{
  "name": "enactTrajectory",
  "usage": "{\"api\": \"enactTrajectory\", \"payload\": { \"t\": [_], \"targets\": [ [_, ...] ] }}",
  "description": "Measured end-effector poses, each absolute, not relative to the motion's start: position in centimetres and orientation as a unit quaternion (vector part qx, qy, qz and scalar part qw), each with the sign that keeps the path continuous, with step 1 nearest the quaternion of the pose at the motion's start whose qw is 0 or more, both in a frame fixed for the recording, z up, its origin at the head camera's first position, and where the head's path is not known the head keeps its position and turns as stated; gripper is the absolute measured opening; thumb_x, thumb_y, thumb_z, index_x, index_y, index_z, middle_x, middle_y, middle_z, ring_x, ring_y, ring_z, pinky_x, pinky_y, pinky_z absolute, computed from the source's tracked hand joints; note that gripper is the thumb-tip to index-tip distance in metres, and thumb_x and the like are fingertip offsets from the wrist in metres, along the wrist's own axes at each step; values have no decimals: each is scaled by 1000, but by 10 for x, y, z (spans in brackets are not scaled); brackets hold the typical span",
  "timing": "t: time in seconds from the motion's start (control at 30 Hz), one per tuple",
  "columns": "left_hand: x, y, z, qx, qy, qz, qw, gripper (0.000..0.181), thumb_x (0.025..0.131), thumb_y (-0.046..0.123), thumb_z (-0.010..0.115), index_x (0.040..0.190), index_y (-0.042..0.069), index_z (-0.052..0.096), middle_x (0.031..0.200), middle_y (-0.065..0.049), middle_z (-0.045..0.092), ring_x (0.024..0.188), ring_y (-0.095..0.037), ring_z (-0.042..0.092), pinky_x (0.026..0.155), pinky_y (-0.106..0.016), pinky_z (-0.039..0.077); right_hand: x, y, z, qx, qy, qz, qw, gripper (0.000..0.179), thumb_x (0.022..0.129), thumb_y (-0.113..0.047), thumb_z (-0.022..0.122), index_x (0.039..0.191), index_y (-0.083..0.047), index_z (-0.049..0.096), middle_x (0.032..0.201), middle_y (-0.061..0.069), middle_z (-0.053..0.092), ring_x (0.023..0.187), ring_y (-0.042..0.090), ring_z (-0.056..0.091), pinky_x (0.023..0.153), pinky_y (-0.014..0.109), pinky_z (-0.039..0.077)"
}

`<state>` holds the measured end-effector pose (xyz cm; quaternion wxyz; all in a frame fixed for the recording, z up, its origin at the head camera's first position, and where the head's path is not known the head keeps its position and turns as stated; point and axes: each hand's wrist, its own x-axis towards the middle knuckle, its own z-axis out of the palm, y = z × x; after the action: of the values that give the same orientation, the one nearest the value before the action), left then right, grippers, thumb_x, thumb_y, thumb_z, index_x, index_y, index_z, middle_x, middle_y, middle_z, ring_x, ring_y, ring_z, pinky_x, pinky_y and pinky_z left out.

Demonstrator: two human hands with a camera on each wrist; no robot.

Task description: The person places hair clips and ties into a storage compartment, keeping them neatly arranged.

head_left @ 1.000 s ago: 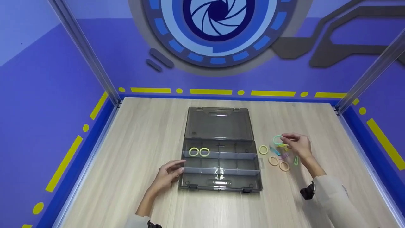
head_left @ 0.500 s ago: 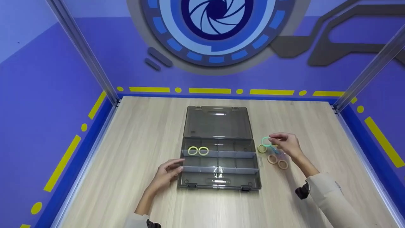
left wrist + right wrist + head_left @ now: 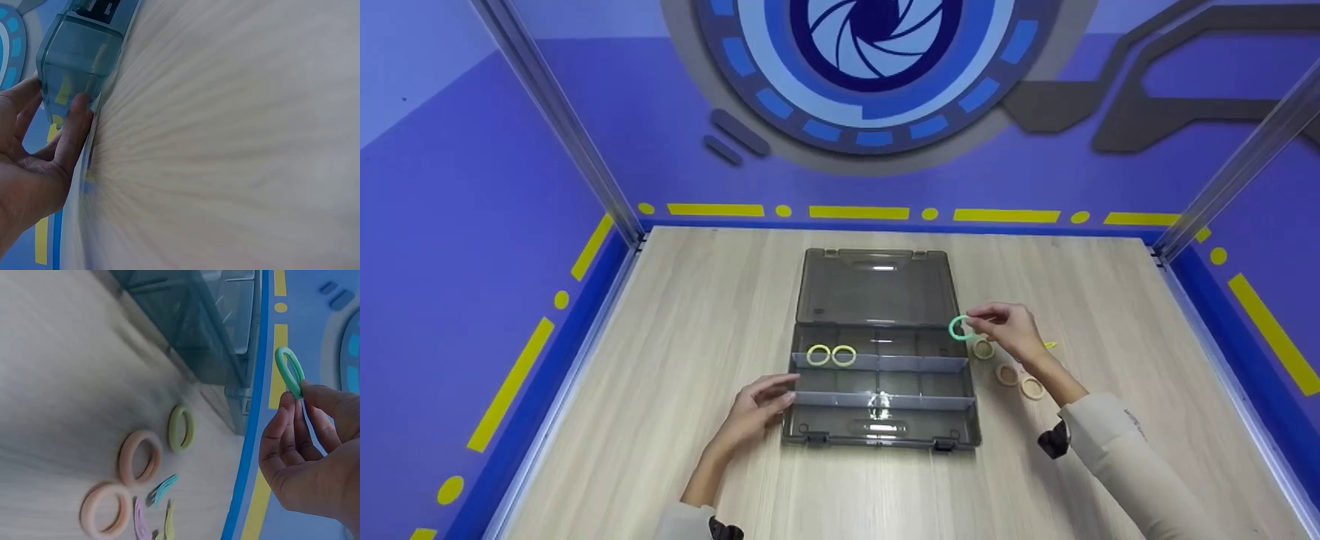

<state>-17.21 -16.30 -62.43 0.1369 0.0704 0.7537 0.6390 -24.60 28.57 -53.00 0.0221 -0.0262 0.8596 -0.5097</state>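
My right hand (image 3: 1011,330) pinches a mint-green hair tie (image 3: 280,367) between thumb and fingertips, holding it up by the right edge of a smoky clear divided box (image 3: 915,429). The box lies with its lid (image 3: 877,289) folded back. Two pale yellow hair ties (image 3: 808,355) sit side by side in the back row, at its left end. My left hand (image 3: 754,409) touches the box's left side with extended fingers. In the left wrist view, thumb and fingers rest against the box wall (image 3: 84,48).
Right of the box lie an olive-yellow hair tie (image 3: 173,430) and two peach hair ties (image 3: 125,458). Beside them are thin looped pieces in blue (image 3: 165,488), purple (image 3: 140,520) and yellow (image 3: 170,520). Printed blue walls (image 3: 547,247) bound the wooden table (image 3: 697,300).
My right hand has carried the mint-green hair tie leftward from the loose pile to the box's right edge. The left hand stays against the box.
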Motion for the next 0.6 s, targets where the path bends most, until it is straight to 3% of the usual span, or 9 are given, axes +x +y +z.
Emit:
{"api": "enactTrajectory", "payload": {
  "t": [0.2,0.37,0.6],
  "targets": [
    [-169,-163,-625,74,745,647,141,45,100,22,67,142,6,59,141,-22,54,114,-14,60,86,-27,55,-241,255,-513,-48,854,-517,27,21,94,1,69,108,17,69,96,33,72,67,0,61,61,17,53],
    [-168,-163,-624,67,740,653,148,50,100,22,67,147,8,55,140,-22,54,109,-15,61,85,-27,55,-255,241,-536,-71,835,-544,44,21,94,0,71,107,16,69,96,29,72,68,6,63,61,18,54],
    [-172,-162,-621,46,741,656,139,62,98,19,70,154,9,45,144,-23,50,117,-22,60,89,-28,55,-271,217,-543,-89,826,-551,74,16,93,0,71,105,12,71,90,19,74,68,10,65,61,20,56]
  ]
}}
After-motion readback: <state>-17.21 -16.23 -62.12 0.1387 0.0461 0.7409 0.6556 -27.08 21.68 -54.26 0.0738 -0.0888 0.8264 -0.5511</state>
